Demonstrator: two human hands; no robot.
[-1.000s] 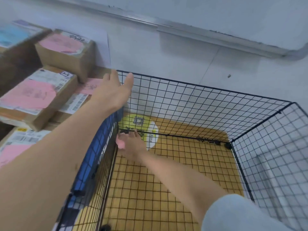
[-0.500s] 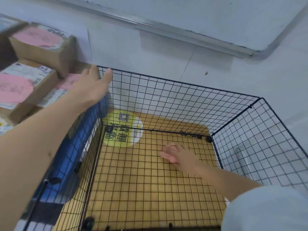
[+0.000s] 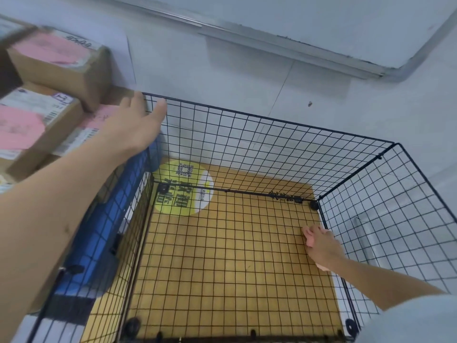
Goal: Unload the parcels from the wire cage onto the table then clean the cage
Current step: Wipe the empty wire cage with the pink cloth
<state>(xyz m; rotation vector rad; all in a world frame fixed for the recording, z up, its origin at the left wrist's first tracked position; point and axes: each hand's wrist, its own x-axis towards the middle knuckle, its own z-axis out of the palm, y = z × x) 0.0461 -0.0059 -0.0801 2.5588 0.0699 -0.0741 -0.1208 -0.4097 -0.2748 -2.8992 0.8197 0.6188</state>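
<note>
With the brown cardboard parcels (image 3: 61,63) stacked outside at far left, the left hand (image 3: 133,127) rests straight fingers on the far rim of the black wire cage (image 3: 272,119), likely steadying it, while the right hand (image 3: 321,248) grips a pink cloth (image 3: 309,238) on its floor at right, likely wiping.

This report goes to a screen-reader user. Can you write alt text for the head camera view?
Inside the black wire cage, the person's right grip holds a pink cloth against the mesh floor near the right wall. The left grip rests on the cage's top rim at its far left corner; cardboard parcels are stacked outside, to the left.
</note>
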